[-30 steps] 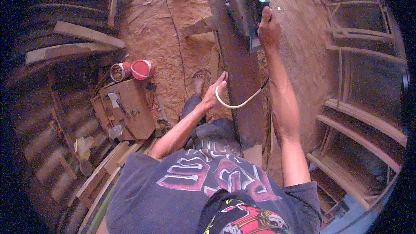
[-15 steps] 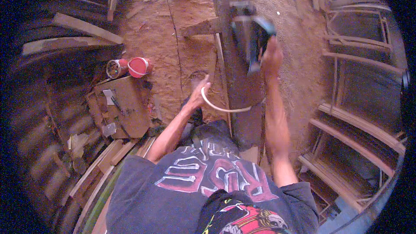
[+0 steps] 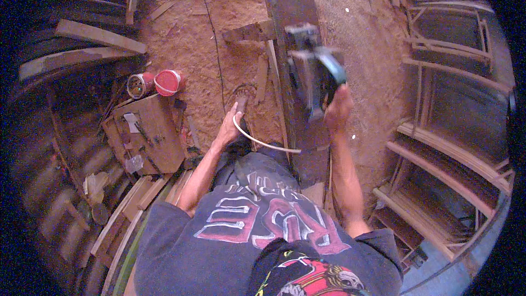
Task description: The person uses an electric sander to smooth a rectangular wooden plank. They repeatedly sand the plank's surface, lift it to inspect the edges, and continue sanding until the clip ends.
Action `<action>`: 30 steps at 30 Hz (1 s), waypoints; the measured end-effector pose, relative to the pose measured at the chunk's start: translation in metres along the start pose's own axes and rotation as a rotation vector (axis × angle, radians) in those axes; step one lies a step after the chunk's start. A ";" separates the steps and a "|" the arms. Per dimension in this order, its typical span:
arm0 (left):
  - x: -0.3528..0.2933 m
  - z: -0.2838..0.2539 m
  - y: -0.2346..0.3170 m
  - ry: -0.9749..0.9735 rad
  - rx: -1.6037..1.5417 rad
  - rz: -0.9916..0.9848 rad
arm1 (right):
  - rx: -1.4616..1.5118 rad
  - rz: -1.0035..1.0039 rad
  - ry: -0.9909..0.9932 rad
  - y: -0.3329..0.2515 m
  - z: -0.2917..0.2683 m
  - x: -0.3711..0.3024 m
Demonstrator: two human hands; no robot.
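My right hand (image 3: pixel 338 107) is wrapped round the teal handle of an electric planer (image 3: pixel 312 77), blurred by motion. The planer sits over a long dark wooden board (image 3: pixel 309 137) that runs away from me; whether its sole touches the wood, I cannot tell. My left hand (image 3: pixel 230 125) is to the left of the board, closed on a pale cord (image 3: pixel 260 143). The cord curves from that hand to the right across the board's near part, where its far end is lost to sight.
A wooden support piece (image 3: pixel 249 32) juts left of the board. On the left stand a red-lidded bucket (image 3: pixel 168 83), an open tub (image 3: pixel 140 85) and a wooden box (image 3: pixel 150 137). Wooden frames (image 3: pixel 449 175) line the right. A dark cable (image 3: pixel 213 27) crosses the shavings-strewn floor.
My right hand has drawn the planer back along the board toward me. My left hand has shifted left and a little nearer with the cord. The whole view has shifted slightly.
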State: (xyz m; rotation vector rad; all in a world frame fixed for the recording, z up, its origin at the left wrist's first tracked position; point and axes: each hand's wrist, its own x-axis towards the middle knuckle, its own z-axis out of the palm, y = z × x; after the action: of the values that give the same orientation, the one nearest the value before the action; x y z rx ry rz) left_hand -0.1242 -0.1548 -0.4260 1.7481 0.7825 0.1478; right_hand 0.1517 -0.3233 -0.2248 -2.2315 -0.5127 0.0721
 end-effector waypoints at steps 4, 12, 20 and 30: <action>0.003 0.003 -0.001 0.053 -0.077 0.010 | -0.063 -0.003 0.026 -0.038 0.025 0.078; 0.016 0.006 0.007 0.096 -0.154 0.127 | 0.003 -0.155 0.164 -0.083 0.064 0.176; 0.000 0.012 -0.035 0.294 0.170 0.325 | 0.090 -0.075 -0.026 0.001 -0.001 -0.014; -0.032 0.009 -0.014 0.067 -0.002 -0.011 | -0.060 -0.272 0.345 0.028 -0.034 -0.117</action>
State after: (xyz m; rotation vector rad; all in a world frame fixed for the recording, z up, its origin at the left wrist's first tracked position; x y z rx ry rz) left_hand -0.1502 -0.1785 -0.4328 1.7439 0.8403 0.2009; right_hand 0.0617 -0.4092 -0.2367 -2.1483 -0.6247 -0.4664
